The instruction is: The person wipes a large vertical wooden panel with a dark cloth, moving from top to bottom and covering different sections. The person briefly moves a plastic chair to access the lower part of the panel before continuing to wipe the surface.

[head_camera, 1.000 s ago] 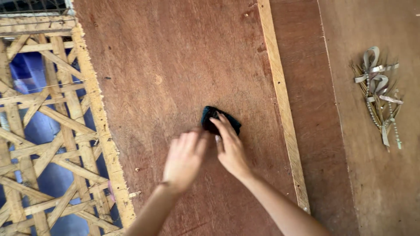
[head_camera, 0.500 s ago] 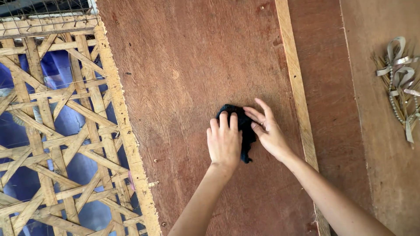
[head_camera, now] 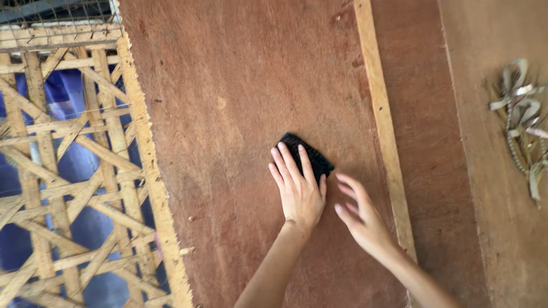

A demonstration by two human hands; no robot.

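1. On the reddish-brown plywood board (head_camera: 245,102), near its middle, one small black folded cloth (head_camera: 311,157) is lying flat, dark and roughly rectangular, one corner pointing up and to the left.
2. One left hand (head_camera: 298,188) is pressing palm-down on the lower part of the cloth, fingers extended and held together, flat rather than gripping; the fingertips are reaching over the cloth's near edge.
3. One right hand (head_camera: 359,214) is hovering just beside the left hand, to its right, fingers loosely spread and slightly curled, holding nothing and apart from the cloth; it is blurred, so whether it is touching the board cannot be told.
4. One pale wooden batten (head_camera: 379,114) is running lengthwise along the board's right edge, from the top of the view down past the right forearm.
5. One further brown panel (head_camera: 474,199) is lying beyond the batten, to the right.
6. One bundle of thin sticks tied with pale ribbon and a string of beads (head_camera: 522,122) is resting on that panel at the far right, well apart from both hands and partly cut off by the frame.
7. One lattice of crossed bamboo strips (head_camera: 68,171) is filling the left side, with blue material showing through its gaps.
8. One ragged pale edge (head_camera: 145,165) is marking where the board is meeting the lattice.
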